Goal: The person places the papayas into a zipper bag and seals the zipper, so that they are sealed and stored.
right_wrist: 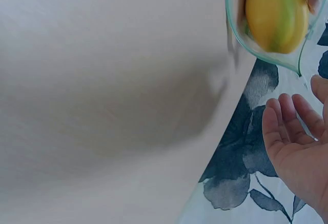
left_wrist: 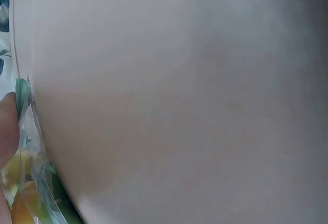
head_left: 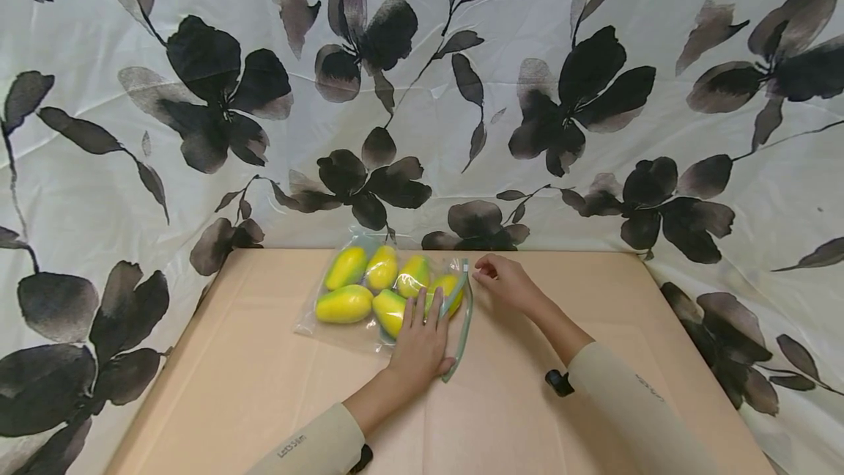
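A clear zip bag (head_left: 352, 336) with a green zip strip (head_left: 467, 328) lies on the brown board, holding several yellow-green mangoes (head_left: 344, 304). Across its right part rests my left hand (head_left: 418, 347), fingers straight over the plastic and the thumb by the near end of the zip. The left wrist view shows that thumb (left_wrist: 7, 129) against the bag's edge. Just right of the far zip corner is my right hand (head_left: 511, 283), its fingers loosely bent. In the right wrist view the bag's mouth gapes around a mango (right_wrist: 277, 16), and the fingers (right_wrist: 287, 119) hold nothing visible.
The brown board (head_left: 264, 402) forms the work surface. A white cloth (head_left: 475, 123) with dark flowers rises behind it and along both sides. Black straps (head_left: 559, 383) show at the sleeves.
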The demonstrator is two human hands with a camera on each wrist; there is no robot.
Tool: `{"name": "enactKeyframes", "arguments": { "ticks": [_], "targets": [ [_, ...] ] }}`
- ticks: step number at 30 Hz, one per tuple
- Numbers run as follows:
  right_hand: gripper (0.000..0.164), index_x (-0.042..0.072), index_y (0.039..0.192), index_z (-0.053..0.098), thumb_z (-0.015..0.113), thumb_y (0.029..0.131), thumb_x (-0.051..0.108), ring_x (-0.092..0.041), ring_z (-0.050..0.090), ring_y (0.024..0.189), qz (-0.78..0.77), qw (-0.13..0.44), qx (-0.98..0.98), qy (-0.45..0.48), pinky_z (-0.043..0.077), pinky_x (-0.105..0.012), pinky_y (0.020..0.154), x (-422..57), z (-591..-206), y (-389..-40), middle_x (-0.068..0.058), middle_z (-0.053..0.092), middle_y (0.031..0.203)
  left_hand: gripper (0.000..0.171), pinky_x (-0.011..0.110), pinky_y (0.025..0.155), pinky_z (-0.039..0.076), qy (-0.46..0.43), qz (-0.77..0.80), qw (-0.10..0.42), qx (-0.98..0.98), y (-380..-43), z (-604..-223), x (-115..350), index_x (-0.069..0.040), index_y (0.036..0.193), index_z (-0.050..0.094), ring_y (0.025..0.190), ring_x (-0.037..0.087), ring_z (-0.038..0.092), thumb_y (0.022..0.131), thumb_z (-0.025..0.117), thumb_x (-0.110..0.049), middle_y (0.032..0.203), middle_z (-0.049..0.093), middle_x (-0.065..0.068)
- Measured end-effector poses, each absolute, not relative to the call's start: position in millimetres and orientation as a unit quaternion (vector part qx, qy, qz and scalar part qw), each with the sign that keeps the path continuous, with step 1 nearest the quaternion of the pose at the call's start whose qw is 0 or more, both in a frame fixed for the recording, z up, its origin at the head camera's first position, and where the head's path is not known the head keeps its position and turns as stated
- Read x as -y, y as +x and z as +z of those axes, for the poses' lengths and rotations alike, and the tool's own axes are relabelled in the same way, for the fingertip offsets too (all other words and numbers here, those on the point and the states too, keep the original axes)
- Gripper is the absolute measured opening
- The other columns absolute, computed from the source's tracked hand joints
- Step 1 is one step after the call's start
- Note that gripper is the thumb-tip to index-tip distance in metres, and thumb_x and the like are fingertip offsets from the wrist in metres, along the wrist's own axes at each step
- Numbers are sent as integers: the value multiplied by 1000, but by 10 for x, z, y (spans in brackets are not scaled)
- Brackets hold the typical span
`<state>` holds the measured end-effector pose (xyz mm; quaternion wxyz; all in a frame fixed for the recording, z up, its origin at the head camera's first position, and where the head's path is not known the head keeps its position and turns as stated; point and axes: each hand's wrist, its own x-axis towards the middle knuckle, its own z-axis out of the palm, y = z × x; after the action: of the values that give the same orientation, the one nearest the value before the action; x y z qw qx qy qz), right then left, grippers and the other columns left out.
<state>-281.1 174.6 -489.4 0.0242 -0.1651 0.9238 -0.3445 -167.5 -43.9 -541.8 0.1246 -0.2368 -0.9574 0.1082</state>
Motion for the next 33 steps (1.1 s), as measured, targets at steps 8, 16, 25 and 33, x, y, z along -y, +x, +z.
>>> {"name": "enactKeyframes", "arguments": {
  "ticks": [8, 16, 25, 33],
  "targets": [
    [30, 4, 115, 72, 67, 101, 30, -26, 70, 103, -329, 56, -929, -159, 57, -44, 95, -1682, -4883, -2980, -9, 75, 105, 98, 58, 126, 23, -240, 107, 121, 957, -1678, -5426, 432, -10, 153, 48, 154, 49, 25, 84, 64, -77, 170, 23, 22],
    [25, 6, 93, 70, 67, 101, 29, -14, 54, 70, -343, 76, -922, -160, 46, -27, 62, -1629, -4936, -3056, -3, 64, 78, 98, 58, 125, 25, -245, 96, 126, 957, -1665, -5400, 422, -9, 153, 48, 153, 49, 28, 83, 67, -76, 168, 26, 22],
    [27, 5, 91, 70, 67, 101, 30, -14, 48, 63, -371, 69, -915, -142, 40, -26, 58, -1596, -4945, -3022, -7, 63, 74, 93, 61, 125, 23, -251, 90, 121, 956, -1656, -5404, 451, -17, 158, 42, 154, 51, 23, 87, 62, -75, 169, 21, 24],
    [26, 6, 93, 72, 67, 101, 29, -13, 53, 67, -378, 48, -915, -133, 45, -27, 60, -1588, -5008, -3024, -16, 70, 83, 86, 65, 119, 32, -294, 5, 178, 939, -1657, -5394, 546, -29, 160, 39, 151, 52, 31, 90, 63, -71, 166, 31, 24]
  ]
}}
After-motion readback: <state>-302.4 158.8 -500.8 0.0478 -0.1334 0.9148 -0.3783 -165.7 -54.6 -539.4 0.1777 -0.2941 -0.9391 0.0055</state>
